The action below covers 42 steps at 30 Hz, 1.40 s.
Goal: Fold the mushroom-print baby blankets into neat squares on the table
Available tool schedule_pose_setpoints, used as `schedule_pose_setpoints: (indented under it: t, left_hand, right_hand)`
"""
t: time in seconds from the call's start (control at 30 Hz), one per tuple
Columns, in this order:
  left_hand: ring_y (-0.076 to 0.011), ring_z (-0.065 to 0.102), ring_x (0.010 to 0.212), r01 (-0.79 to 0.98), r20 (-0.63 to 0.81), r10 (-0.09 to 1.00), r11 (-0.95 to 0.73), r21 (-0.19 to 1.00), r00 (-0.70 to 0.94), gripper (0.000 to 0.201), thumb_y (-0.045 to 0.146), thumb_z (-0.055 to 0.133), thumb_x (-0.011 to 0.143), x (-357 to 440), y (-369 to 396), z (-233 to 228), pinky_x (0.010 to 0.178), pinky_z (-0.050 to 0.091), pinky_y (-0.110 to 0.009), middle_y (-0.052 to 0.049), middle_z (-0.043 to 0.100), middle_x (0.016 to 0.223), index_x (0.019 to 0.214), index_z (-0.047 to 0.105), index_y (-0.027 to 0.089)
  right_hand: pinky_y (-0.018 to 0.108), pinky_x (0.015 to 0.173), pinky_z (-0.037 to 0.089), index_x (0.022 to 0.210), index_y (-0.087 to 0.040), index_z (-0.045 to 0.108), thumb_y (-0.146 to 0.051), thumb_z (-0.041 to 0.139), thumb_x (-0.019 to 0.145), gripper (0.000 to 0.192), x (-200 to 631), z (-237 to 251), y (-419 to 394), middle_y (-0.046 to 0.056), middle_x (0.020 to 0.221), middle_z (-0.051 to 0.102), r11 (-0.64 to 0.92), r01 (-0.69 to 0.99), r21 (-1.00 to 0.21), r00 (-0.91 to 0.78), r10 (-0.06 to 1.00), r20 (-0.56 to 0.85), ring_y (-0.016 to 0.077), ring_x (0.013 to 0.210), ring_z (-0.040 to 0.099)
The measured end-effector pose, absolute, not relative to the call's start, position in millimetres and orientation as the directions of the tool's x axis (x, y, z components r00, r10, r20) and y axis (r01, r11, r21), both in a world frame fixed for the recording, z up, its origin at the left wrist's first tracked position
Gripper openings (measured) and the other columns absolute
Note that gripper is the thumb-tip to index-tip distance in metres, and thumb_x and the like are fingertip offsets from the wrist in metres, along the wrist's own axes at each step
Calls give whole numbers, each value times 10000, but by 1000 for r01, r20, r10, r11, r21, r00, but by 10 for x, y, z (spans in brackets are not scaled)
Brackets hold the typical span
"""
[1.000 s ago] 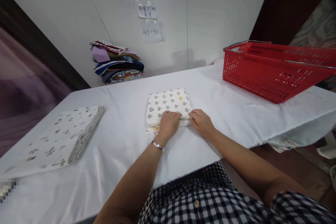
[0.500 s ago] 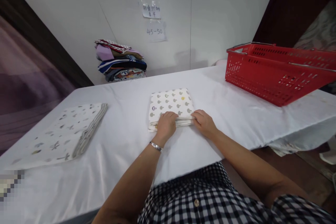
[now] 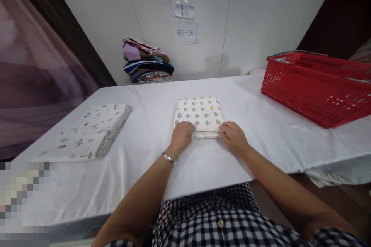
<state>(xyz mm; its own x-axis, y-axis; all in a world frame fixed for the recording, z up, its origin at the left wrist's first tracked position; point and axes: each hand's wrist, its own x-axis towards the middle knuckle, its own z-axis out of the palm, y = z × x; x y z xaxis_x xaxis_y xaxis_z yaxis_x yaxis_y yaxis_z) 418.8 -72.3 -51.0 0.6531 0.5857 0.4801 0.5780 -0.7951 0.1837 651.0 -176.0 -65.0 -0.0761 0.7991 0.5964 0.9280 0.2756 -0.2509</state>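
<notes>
A white cloth [image 3: 199,112] printed with grey mushroom-like shapes lies folded into a thick square in front of me. My left hand [image 3: 182,136] grips its near left corner, fingers on top and the thumb at the layered front edge. At the near right corner, my right hand [image 3: 233,136] pinches the same layers. Between the hands the stacked folds of the front edge show. Farther left lies another folded white cloth [image 3: 87,133] with a leaf and tree print and a grey edge; neither hand touches it.
A white sheet covers the table [image 3: 150,185]. The red plastic basket [image 3: 307,92] with metal handles stands at the right. Against the back wall is a pile of folded fabrics [image 3: 147,61], left of two paper signs [image 3: 185,32]. A curtain [image 3: 43,61] hangs at the left.
The view has swung slightly left, so everything sits farther right. Both hands stay on the near corners of the folded cloth, whose front layers now look more evenly lined up.
</notes>
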Motion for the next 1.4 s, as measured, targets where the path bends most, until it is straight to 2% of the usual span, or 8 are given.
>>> schedule_pose_setpoints:
  t: [0.2, 0.33, 0.43, 0.63, 0.77, 0.97, 1.13, 1.4]
  left_hand:
    - [-210, 557, 896, 567, 478, 585, -799, 201, 655, 350, -29, 423, 697, 4192, -733, -514, 773, 440, -362, -46, 647, 904, 896, 608, 191]
    - [-204, 556, 921, 546, 514, 566, -812, 208, 645, 322, 26, 448, 755, 4182, -744, -526, 793, 435, -359, -48, 640, 960, 983, 595, 199]
    - [-204, 555, 937, 538, 524, 564, -814, 222, 638, 270, 79, 460, 801, 4183, -742, -532, 818, 430, -365, -50, 638, 982, 1012, 585, 191]
    - [-198, 560, 900, 542, 477, 593, -800, 258, 649, 205, 125, 476, 825, 4204, -732, -515, 800, 436, -365, -40, 640, 926, 978, 594, 194]
    - [-197, 545, 991, 510, 523, 572, -815, 276, 631, 264, 112, 482, 818, 4236, -749, -506, 861, 433, -375, -57, 622, 1042, 1052, 569, 199]
    - [-193, 505, 1098, 444, 529, 509, -858, 257, 679, 128, 140, 476, 858, 4329, -804, -492, 923, 420, -389, -60, 587, 1130, 856, 586, 205]
    - [-199, 512, 1100, 444, 523, 521, -852, 276, 675, 127, 219, 490, 888, 4375, -791, -513, 931, 418, -399, -64, 594, 1135, 910, 615, 209]
    - [-215, 514, 1102, 494, 492, 544, -835, 242, 679, 179, 235, 478, 897, 4421, -800, -555, 936, 411, -416, -68, 594, 1146, 976, 639, 223]
  right_hand:
    - [374, 733, 384, 1029, -196, 608, -70, 472, 794, 299, 6412, -478, -1666, 96, 1042, 588, 265, 959, -96, -183, 844, 504, 249, 919, 496]
    - [359, 712, 369, 979, -189, 620, -82, 493, 817, 232, 6318, -407, -1538, 83, 947, 610, 327, 942, -73, -261, 853, 452, 238, 885, 500]
    - [350, 723, 380, 963, -189, 627, -107, 476, 857, 202, 6292, -453, -1473, 75, 924, 617, 373, 920, -116, -284, 843, 457, 223, 875, 510]
    - [356, 751, 430, 1020, -218, 634, -161, 467, 890, 220, 6375, -577, -1455, 58, 958, 624, 391, 868, -306, -225, 859, 460, 204, 879, 538]
    - [365, 759, 457, 1068, -236, 632, -176, 472, 887, 249, 6417, -579, -1446, 51, 970, 630, 370, 842, -392, -180, 879, 442, 204, 879, 554]
    - [362, 761, 471, 1094, -265, 633, -170, 486, 873, 282, 6409, -562, -1438, 40, 965, 634, 356, 809, -468, -142, 890, 433, 200, 880, 562]
    - [356, 774, 471, 1082, -254, 641, -146, 499, 854, 290, 6400, -543, -1436, 38, 967, 636, 355, 799, -485, -135, 892, 431, 197, 883, 558]
    - [353, 751, 472, 1103, -263, 636, -135, 497, 836, 327, 6388, -553, -1442, 40, 955, 638, 356, 810, -465, -135, 886, 443, 199, 865, 563]
